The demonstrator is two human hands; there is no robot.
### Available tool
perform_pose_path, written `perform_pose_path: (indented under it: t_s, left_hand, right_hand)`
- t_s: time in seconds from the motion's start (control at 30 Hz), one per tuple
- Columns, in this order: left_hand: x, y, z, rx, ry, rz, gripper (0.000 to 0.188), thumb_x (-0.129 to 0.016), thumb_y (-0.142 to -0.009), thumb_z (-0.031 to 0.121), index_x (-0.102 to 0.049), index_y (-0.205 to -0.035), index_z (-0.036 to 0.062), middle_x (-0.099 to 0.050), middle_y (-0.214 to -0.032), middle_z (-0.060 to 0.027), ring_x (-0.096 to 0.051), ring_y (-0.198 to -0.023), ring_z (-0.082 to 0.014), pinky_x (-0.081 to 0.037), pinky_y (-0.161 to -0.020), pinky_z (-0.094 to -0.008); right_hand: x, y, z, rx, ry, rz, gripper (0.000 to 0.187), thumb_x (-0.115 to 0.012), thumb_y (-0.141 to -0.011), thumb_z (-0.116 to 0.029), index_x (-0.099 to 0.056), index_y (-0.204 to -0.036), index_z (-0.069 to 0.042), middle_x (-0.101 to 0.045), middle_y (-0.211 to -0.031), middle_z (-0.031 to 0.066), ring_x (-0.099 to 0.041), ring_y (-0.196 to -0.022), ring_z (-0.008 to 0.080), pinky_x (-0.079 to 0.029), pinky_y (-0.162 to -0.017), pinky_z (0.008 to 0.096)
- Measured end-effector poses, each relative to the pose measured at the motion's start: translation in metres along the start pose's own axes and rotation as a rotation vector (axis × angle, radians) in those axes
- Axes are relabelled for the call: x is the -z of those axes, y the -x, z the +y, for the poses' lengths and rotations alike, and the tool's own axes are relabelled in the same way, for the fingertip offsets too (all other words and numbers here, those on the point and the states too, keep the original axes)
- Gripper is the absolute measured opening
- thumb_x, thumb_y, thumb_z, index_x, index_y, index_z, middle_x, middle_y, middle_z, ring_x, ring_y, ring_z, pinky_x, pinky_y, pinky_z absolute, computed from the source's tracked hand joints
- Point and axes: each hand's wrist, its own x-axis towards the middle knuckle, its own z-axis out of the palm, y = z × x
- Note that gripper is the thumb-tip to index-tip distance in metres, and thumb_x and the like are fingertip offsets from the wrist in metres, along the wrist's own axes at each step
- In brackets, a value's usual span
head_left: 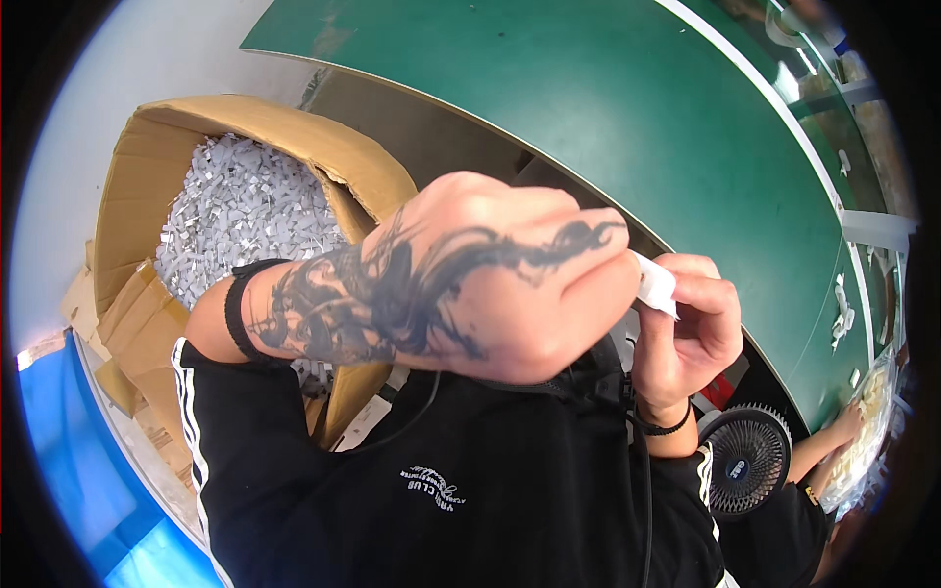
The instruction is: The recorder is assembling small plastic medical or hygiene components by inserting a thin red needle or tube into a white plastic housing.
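Note:
My tattooed left hand [510,279] is closed, its back toward me, and its fingertips and whatever they hold are hidden. Against its finger side sits a small white piece [656,287], short and smooth, perhaps plastic. My right hand [691,333] pinches that piece between thumb and forefinger, the other fingers curled in. The left end of the piece disappears behind my left fingers. Both hands are in the air in front of my chest, close together. Beyond my left wrist, an open cardboard box [377,181] holds a heap of small white and grey pieces [250,211].
A green table [627,118] curves across the far side, with a few white scraps [842,312] near its right edge. A black fan [742,461] stands at my right. Farther right, another person's arm [833,436] reaches toward a clear bag [867,431]. Blue sheeting [88,470] lies at lower left.

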Motion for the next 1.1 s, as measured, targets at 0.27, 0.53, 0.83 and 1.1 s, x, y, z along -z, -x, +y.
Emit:
perform_pose_path:
  t_s: [0.27,0.53,0.83,1.1]
  left_hand:
    - [-0.014,-0.007,0.002,0.088,0.201,0.172,0.018,-0.073,-0.068,-0.001,-0.065,-0.084,0.0028,-0.061,-0.078,-0.0072,-0.061,-0.062,-0.0209,-0.048,-0.05,-0.0272]
    - [-0.019,-0.017,-0.001,0.207,0.583,0.34,0.033,-0.086,-0.061,0.005,-0.07,-0.089,-0.0005,-0.066,-0.085,-0.0088,-0.063,-0.073,-0.0182,-0.05,-0.061,-0.0254]
    - [-0.029,-0.016,-0.008,0.103,0.463,0.296,0.023,-0.08,-0.068,0.0,-0.07,-0.088,0.0002,-0.065,-0.092,-0.0106,-0.063,-0.072,-0.0168,-0.051,-0.062,-0.025]
    - [-0.034,-0.018,-0.007,0.169,0.656,0.32,0.03,-0.078,-0.07,0.001,-0.068,-0.099,-0.0009,-0.067,-0.097,-0.014,-0.068,-0.078,-0.018,-0.054,-0.062,-0.0249]
  right_hand:
    - [0.005,0.002,0.003,0.004,-0.082,0.016,0.019,-0.061,-0.077,0.013,-0.057,-0.092,0.002,-0.062,-0.093,0.0183,-0.06,-0.077,0.0178,-0.049,-0.069,0.0261]
    - [-0.006,-0.002,-0.005,-0.39,-0.766,0.161,0.011,-0.062,-0.087,-0.003,-0.053,-0.093,0.0,-0.059,-0.093,0.0161,-0.063,-0.079,0.0207,-0.055,-0.07,0.0319]
    - [-0.009,-0.002,-0.003,-0.435,-0.902,0.161,0.01,-0.061,-0.089,-0.002,-0.053,-0.095,-0.004,-0.06,-0.101,0.0138,-0.06,-0.089,0.0173,-0.049,-0.077,0.0292]
    - [-0.002,0.001,0.001,-0.322,-0.632,0.145,0.01,-0.063,-0.087,-0.002,-0.059,-0.097,0.0,-0.061,-0.094,0.0138,-0.06,-0.083,0.0167,-0.048,-0.073,0.028]
